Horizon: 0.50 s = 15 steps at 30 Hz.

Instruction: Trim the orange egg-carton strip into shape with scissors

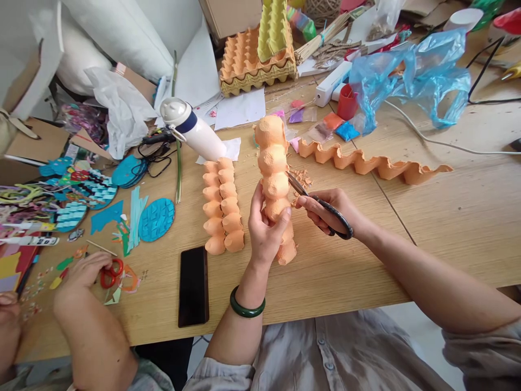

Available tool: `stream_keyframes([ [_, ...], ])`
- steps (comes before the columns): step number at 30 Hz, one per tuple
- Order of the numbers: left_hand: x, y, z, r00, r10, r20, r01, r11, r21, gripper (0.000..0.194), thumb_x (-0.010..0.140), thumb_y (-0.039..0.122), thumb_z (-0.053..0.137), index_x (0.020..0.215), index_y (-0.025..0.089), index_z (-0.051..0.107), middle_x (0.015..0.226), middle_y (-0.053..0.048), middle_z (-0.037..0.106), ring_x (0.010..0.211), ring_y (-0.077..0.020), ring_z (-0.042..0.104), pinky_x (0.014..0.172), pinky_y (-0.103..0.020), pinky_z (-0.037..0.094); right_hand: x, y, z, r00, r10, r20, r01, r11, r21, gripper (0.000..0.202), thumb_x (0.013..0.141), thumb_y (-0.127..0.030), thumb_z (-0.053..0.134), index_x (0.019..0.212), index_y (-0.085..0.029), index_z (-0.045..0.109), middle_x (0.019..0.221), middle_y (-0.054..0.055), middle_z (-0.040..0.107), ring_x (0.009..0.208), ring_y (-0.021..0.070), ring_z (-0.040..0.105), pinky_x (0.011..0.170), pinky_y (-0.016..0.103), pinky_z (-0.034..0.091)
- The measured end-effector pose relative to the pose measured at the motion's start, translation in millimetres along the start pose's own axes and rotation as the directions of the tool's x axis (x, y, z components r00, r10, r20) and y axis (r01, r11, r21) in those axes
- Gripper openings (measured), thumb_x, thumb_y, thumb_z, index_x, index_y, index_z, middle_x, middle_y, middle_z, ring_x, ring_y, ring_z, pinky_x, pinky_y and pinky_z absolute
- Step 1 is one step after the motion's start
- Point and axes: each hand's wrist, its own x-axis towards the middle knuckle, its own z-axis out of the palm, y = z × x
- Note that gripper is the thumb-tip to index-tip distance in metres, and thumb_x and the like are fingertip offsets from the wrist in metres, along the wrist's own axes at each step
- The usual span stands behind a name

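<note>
An orange egg-carton strip [273, 161] of bumpy cups stands in my left hand [266, 231], its fingers wrapped around the lower part. My right hand [331, 209] grips black-handled scissors [342, 218], whose blades touch the strip's right edge. Small orange trimmings [303, 178] lie on the table just behind the scissors. To the left of the strip, two more orange cup rows [223, 209] lie side by side. A long wavy orange offcut [374, 163] rests to the right.
A black phone [194, 287] and a white bottle [195, 130] are at left. Stacked egg trays [256, 60] stand behind; a blue plastic bag [419, 76] lies back right. At far left, another person's hand [87, 269] is beside red scissors [111, 273] and blue woven ovals [157, 219].
</note>
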Motion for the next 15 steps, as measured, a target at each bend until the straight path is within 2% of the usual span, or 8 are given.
stream_keyframes([
  [8,-1.6,5.2,1.8,1.0,-0.022,0.0,0.022,1.0,-0.009,0.079,0.088,0.056,0.079,0.156,0.029,0.048,0.16,-0.013,0.056,0.145,-0.0312,0.058,0.125,-0.045,0.044,-0.7,1.4,-0.2,1.0,0.01,0.022,-0.009,1.0,-0.026,0.058,0.086,-0.075,0.07,0.075,-0.019,0.06,0.052,-0.006,0.047,0.037,0.0075,0.041,0.033,0.024,0.031],
  [15,-1.7,5.5,0.8,0.999,-0.041,0.0,0.041,0.999,-0.008,0.082,0.086,0.055,0.081,0.157,0.028,0.049,0.161,-0.013,0.056,0.145,-0.0318,0.058,0.126,-0.045,0.043,-2.1,-1.2,-1.4,1.0,0.001,0.028,0.001,0.997,-0.074,0.056,0.089,-0.071,0.069,0.08,-0.016,0.066,0.05,-0.007,0.046,0.034,0.0064,0.04,0.032,0.022,0.03],
])
